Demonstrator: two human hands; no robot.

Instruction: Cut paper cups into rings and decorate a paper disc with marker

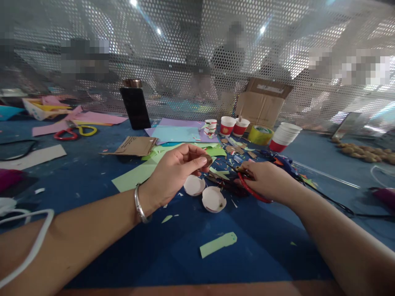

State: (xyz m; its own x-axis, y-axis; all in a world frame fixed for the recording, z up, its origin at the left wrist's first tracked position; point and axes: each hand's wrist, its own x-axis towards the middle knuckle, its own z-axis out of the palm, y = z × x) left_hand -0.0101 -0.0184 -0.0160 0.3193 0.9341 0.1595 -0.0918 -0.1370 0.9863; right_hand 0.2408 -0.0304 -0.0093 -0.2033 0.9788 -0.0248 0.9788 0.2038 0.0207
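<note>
My left hand [173, 170], with a silver bangle at the wrist, is raised over the blue table [92, 172]. Its fingers pinch a small brown round piece [207, 160]. My right hand [267, 181] rests on the table to the right, its fingers through the red handles of a pair of scissors [251, 189]. Between and just below the hands lie two white cut cup bottoms [203, 192]. A green paper sheet [135, 174] lies under my left hand.
Red-and-white paper cups [233, 125], a stack of cups [285, 135], a yellow tape roll [260, 134] and a cardboard box [262, 105] stand at the back. A black phone [135, 107] is propped upright. Scissors [75, 132] lie far left. A perforated screen closes the far side.
</note>
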